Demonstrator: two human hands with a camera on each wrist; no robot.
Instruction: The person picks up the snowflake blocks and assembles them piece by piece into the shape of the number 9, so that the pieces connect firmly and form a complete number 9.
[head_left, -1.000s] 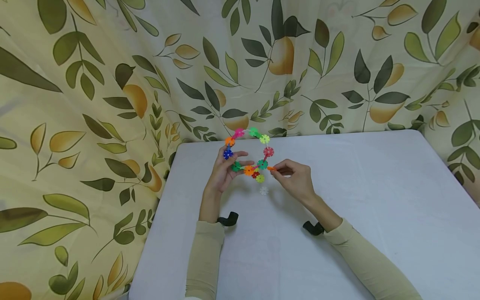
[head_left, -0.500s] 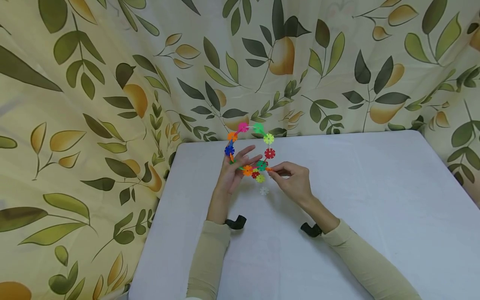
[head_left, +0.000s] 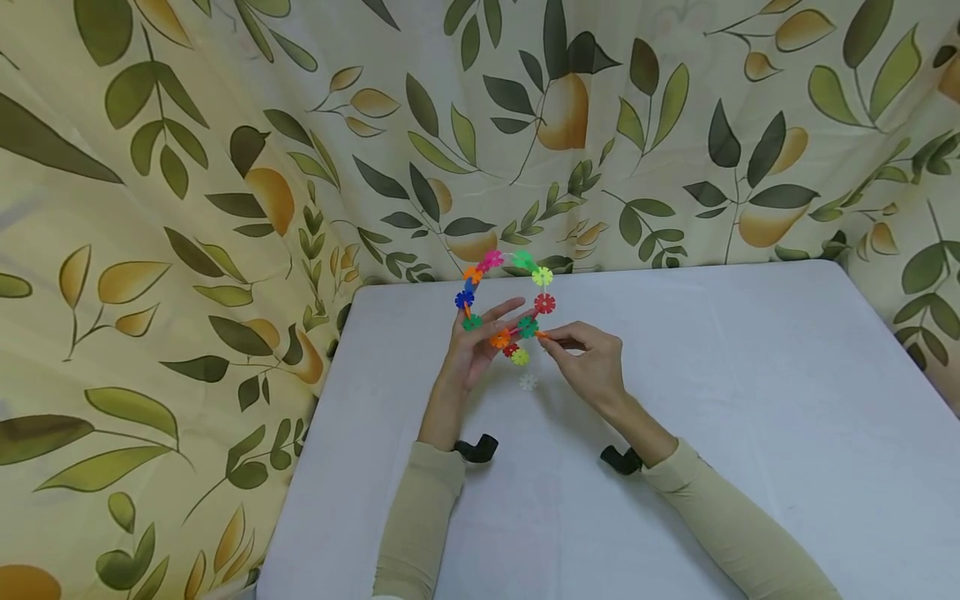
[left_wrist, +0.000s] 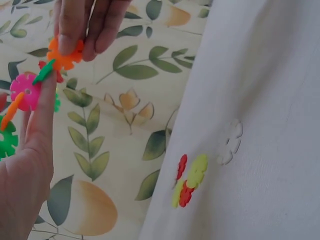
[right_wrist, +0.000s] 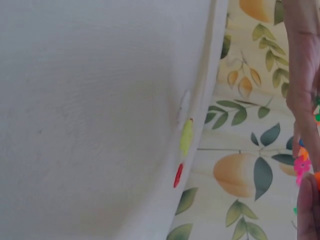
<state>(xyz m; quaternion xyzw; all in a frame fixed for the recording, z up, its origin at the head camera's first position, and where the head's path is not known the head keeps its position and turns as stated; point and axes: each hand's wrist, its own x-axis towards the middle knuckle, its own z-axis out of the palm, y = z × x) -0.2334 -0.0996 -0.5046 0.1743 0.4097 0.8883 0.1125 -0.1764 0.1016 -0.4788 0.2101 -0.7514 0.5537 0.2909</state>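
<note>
A ring of colourful flower-shaped interlocking discs stands raised above the table in the head view. My left hand holds its lower left part, with some fingers extended through or behind the ring. At its lower right, my right hand pinches an orange flower disc between thumb and fingers, right against a green disc of the ring. In the left wrist view, a pink disc and other joined discs lie along the left fingers. The right wrist view catches only part of the hands at its right edge.
Several loose discs lie on the white-covered table beneath the hands: a yellow disc, a red disc and a clear disc. A leaf-patterned curtain hangs behind and left. Black wrist mounts sit on both wrists.
My left hand has moved right with the ring, and the ring has turned slightly. My right hand stays almost in place, still pinching the orange disc.
</note>
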